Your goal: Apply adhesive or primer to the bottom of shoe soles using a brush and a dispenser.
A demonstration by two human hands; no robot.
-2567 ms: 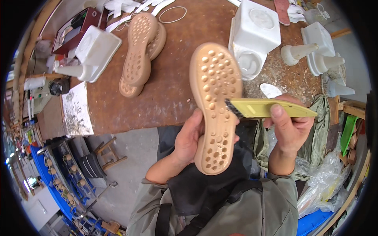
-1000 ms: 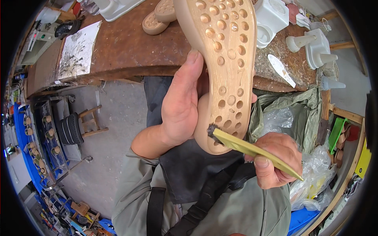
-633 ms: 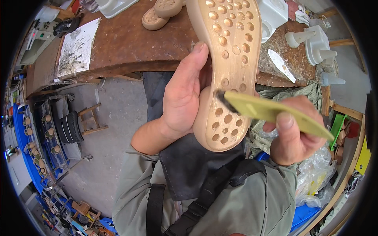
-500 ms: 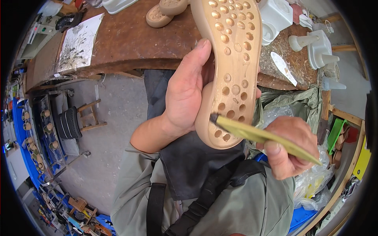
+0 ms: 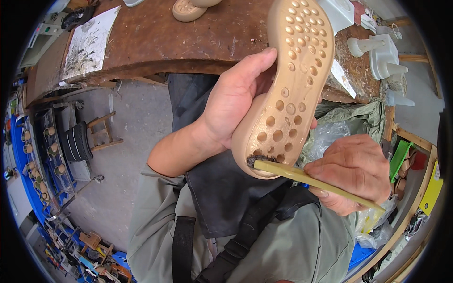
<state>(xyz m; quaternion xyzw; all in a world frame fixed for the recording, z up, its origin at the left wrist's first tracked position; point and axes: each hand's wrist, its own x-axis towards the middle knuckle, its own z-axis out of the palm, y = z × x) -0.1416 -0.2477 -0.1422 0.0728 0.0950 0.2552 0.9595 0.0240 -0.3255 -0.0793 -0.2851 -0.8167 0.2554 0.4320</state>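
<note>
A tan shoe sole [image 5: 302, 80], its face dotted with round hollows, is tilted up before me with the heel end nearest. My left hand [image 5: 236, 96] grips it around the narrow middle, thumb on the left edge and fingertips showing at the right. In my right hand [image 5: 351, 174] is a brush [image 5: 306, 177] with a flat yellowish handle, pinched between thumb and fingers. Its dark bristles press on the heel end, at the lower left rim. The sole's surface looks glossy and wet in places.
Beyond the sole stretches a brown workbench [image 5: 155, 37] with more tan soles [image 5: 188, 10], a stained white sheet [image 5: 92, 45] and white plastic bottles [image 5: 383, 56]. Clear plastic bags [image 5: 330, 137] lie at the right. A wheeled rack with shoes [image 5: 49, 146] and a stool [image 5: 101, 132] stand at the left.
The sole has shifted right and tilted further, its toe end leaning right. The brush has come down onto the heel's lower rim, its bristles now spread against it.
</note>
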